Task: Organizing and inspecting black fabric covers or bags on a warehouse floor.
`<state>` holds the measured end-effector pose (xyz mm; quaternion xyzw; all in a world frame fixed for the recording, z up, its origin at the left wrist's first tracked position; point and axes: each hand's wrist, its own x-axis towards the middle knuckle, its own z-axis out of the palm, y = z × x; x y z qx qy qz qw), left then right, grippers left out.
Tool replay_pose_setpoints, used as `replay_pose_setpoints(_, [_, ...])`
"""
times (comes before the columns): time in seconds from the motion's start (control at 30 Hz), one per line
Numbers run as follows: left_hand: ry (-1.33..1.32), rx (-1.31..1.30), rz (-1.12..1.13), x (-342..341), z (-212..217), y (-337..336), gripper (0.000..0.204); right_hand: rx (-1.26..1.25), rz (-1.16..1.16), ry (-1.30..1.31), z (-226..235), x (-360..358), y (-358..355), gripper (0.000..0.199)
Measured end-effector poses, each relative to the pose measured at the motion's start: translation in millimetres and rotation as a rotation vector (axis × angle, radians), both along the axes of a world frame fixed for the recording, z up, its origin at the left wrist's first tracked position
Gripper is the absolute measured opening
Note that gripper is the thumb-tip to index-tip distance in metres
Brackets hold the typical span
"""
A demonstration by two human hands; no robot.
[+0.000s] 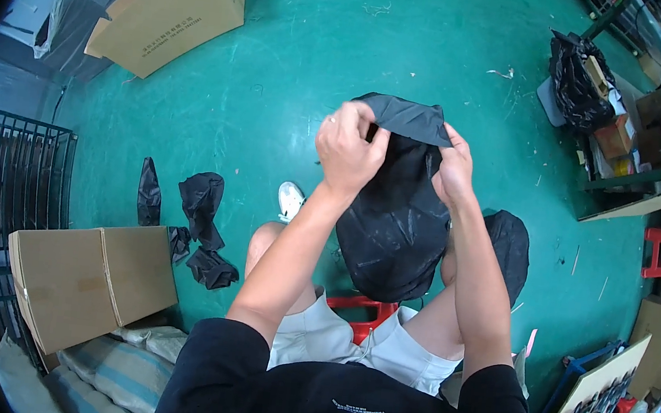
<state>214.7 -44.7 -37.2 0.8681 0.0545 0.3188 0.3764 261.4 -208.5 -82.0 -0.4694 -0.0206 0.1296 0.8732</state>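
A seated person holds a black fabric bag [395,214] up over their knees, above a green floor [277,102]; its upper edge is folded over and the body hangs slack. The left hand [347,150] and right hand [455,170] each pinch that folded top edge. The cloth looks light, soft and limp, probably best gripped at the hem.
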Motion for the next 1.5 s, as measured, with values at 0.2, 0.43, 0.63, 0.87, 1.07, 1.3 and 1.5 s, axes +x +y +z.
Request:
replay_pose_setpoints(0.2, [-0.184, -0.060, -0.293, 28.9, -17.5, 22.8, 0.024, 0.075, 0.133, 0.205, 12.9, -2.0, -4.7, 0.027])
replay_pose_setpoints(0.43, [0.494, -1.094, -0.807, 23.0, -16.6, 41.9, 0.014, -0.274, -0.012, -0.103, 15.2, 15.3, -14.9, 0.028])
replay_pose_setpoints(0.63, [0.613, -1.355, -0.797, 17.4, -5.2, 51.5, 0.035, 0.116, 0.498, 0.117, 11.6, 13.3, -36.7, 0.028])
replay_pose_setpoints(0.87, [0.628, -1.558, -0.709, 17.4, -3.9, 45.8, 0.037, 0.294, 0.359, 0.227, 12.7, -3.6, -25.2, 0.032])
replay_pose_setpoints(1.07, [0.608, -1.676, -0.711, 19.3, -7.5, 53.5, 0.033, 0.392, 0.367, 0.219, 9.8, -3.4, -25.7, 0.026])
replay_pose_setpoints(1.3, [0.617, -1.386, -0.803, 17.5, 1.9, 43.3, 0.025, 0.522, 0.316, 0.290, 2.5, 3.6, -36.2, 0.026])
replay_pose_setpoints(1.5, [0.526, -1.111, -0.603, 21.6, -21.3, 51.7, 0.017, 0.291, 0.184, 0.248, 39.4, -3.4, -12.9, 0.025])
